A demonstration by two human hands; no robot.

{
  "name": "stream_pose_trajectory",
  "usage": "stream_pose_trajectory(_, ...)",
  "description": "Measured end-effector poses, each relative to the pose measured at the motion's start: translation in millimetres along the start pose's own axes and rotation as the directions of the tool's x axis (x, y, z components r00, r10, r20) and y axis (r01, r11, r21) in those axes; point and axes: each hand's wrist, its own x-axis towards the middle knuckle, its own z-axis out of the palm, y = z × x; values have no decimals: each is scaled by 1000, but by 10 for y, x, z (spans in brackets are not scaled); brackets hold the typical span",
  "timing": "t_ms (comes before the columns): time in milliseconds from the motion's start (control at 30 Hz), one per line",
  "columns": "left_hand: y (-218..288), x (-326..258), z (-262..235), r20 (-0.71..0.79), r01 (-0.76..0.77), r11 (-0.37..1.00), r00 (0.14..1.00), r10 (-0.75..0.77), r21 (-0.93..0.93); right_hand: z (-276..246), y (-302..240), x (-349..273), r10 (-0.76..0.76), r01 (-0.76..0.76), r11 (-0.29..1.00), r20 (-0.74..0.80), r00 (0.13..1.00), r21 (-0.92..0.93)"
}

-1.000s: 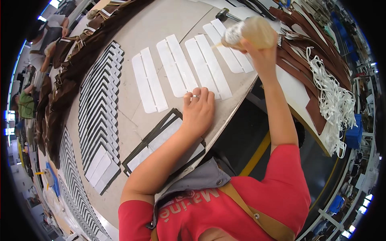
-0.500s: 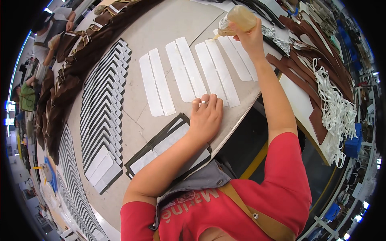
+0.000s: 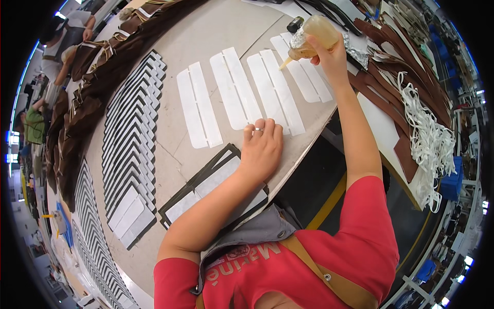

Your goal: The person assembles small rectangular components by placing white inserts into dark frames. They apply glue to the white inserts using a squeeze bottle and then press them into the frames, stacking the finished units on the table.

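In my right hand [image 3: 332, 59] is a clear squeeze bottle [image 3: 320, 32] of yellowish liquid, foil wrapped around its shoulder. My fingers are closed round it, and its narrow nozzle points down over the right edge of a long white panel [image 3: 271, 85], near the far end. My left hand [image 3: 261, 152] rests on the table, fingers bent and slightly apart, fingertips at the near ends of the middle panels. Other slotted white panels lie alongside: one [image 3: 231, 85] to the left, another [image 3: 198, 105] farther left and one [image 3: 309, 77] under the bottle.
Dark-edged panels [image 3: 198, 195] lie beneath my left forearm. Overlapping rows of black-and-white pieces [image 3: 131, 149] cover the table's left side. Brown material [image 3: 87, 103] is heaped beyond them. Brown strips [image 3: 391, 103] and tangled white cord [image 3: 424, 134] lie right. Other people [image 3: 67, 36] are at far left.
My right hand has moved the bottle slightly right and nearer me. Its nozzle has shifted from the panel's far end down along its right edge. My left hand stays nearly in place.
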Motion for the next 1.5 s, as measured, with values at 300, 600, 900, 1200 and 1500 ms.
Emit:
stream_pose_trajectory(300, 8, 8, -19, 8, 0, 1000, 1000, 0, -1, -241, -167, -370, 94, -95, 995, 39, 995, 38)
stream_pose_trajectory(600, 5, 0, 8, -23, -12, 999, 1000, 14, 53, -474, -295, -736, 119, -125, 989, 75, 990, 78)
stream_pose_trajectory(900, 17, -9, -41, 12, -46, 996, 999, 45, 79, -721, -442, -1079, 261, -256, 915, 28, 965, 311)
stream_pose_trajectory(1200, -42, -51, -261, 30, 172, 956, 985, -170, -238, -1016, -724, -1041, 325, -427, 318, 326, 888, 847)
stream_pose_trajectory(1500, -835, -861, -1294, -224, 298, 920, 907, -356, -255, -958, -1129, -1451, 379, -418, 507, 240, 894, 754)
